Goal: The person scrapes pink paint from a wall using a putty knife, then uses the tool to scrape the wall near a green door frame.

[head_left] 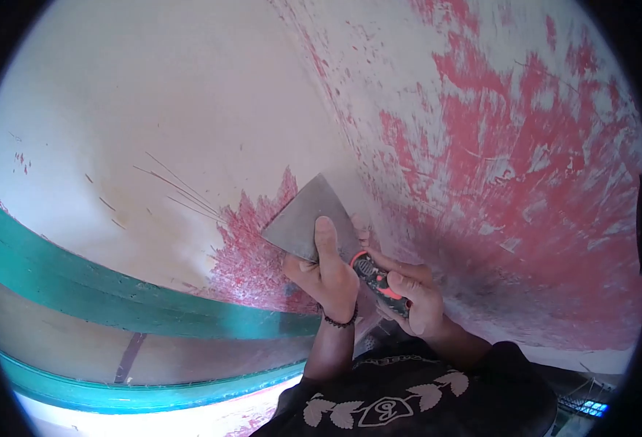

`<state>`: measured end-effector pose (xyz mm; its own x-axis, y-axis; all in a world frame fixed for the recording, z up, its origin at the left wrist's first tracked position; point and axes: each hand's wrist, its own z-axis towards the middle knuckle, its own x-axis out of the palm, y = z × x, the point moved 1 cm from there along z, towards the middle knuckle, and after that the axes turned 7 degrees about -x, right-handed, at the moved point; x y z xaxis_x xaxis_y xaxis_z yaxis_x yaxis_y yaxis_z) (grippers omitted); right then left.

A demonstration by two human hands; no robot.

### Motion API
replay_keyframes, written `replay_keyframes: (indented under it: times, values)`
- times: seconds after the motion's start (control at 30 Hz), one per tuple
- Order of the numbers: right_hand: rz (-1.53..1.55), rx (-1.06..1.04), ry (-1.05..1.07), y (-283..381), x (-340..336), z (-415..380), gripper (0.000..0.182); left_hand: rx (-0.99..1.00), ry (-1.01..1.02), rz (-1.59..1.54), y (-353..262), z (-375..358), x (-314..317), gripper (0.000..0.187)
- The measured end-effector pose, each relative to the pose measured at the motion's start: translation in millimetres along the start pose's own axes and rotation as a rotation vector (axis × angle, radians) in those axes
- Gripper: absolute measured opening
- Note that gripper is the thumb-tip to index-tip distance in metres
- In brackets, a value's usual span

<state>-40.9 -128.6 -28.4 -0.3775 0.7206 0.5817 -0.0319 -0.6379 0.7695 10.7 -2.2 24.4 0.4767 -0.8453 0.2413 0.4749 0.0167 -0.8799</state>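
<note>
A wide scraper (313,215) with a flat grey metal blade lies over the wall, its broad edge pointing up and left. Around its black and red handle (383,282), my right hand (421,300) is closed, thumb along the top. My left hand (332,280), with a dark beaded bracelet on the wrist, grips the blade: the thumb presses on its face and the fingers are partly hidden beneath. Left of the blade is a rough patch of exposed red paint (251,251) on the whitish wall (182,95).
To the right, a second wall face (525,167) shows red paint under patchy white, meeting the first at a corner. A green-painted frame (109,291) curves along the lower left. Below it runs a brownish panel (182,353) beside bright light. My dark shirt (423,397) fills the bottom.
</note>
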Motion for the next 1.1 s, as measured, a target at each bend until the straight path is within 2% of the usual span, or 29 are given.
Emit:
replay_keyframes:
  times: [0.1,0.17,0.23,0.3,0.4,0.5,0.6,0.7,0.8,0.87,1.03,1.1]
  values:
    - [-0.039,0.044,-0.027,-4.4,1.6,-3.0,0.052,-0.192,0.03,-0.124,4.2,-11.8,-5.4,0.022]
    - [-0.024,0.08,0.006,-7.1,-5.2,-6.9,0.053,-0.082,0.017,-0.052,20.2,-3.3,-7.2,0.024]
    - [0.007,0.022,-0.003,-2.6,-0.7,4.4,0.052,-0.066,0.04,-0.013,19.6,1.5,-10.0,0.026]
    - [0.014,0.007,-0.017,2.9,3.5,7.4,0.052,-0.115,0.109,-0.047,11.0,13.4,-1.0,0.026]
    - [-0.004,0.034,-0.025,3.2,3.7,5.5,0.053,-0.083,0.07,-0.059,8.3,5.2,-4.9,0.028]
    - [-0.041,0.052,-0.022,-11.5,-0.1,-4.2,0.054,-0.222,0.107,-0.181,5.0,-6.7,-6.7,0.028]
    - [0.047,0.03,0.011,10.6,0.2,8.9,0.051,0.036,0.073,-0.018,16.7,12.9,-0.8,0.027]
    - [0.086,0.018,-0.007,11.7,2.8,12.4,0.05,-0.044,0.131,0.096,-1.9,14.2,1.0,0.027]
    - [-0.003,0.073,0.001,-6.5,-4.0,-5.7,0.05,-0.204,0.071,-0.157,-1.5,-9.6,0.1,0.03]
    - [-0.027,0.026,-0.002,-8.3,-5.3,1.0,0.05,-0.073,0.055,-0.07,16.2,-0.6,-0.7,0.032]
    - [0.076,-0.008,-0.023,1.7,-2.2,15.6,0.051,-0.041,0.083,0.067,0.4,10.0,0.9,0.03]
    - [-0.018,0.04,-0.008,-2.2,-5.7,3.5,0.052,0.021,0.075,0.043,4.8,4.5,-4.0,0.03]
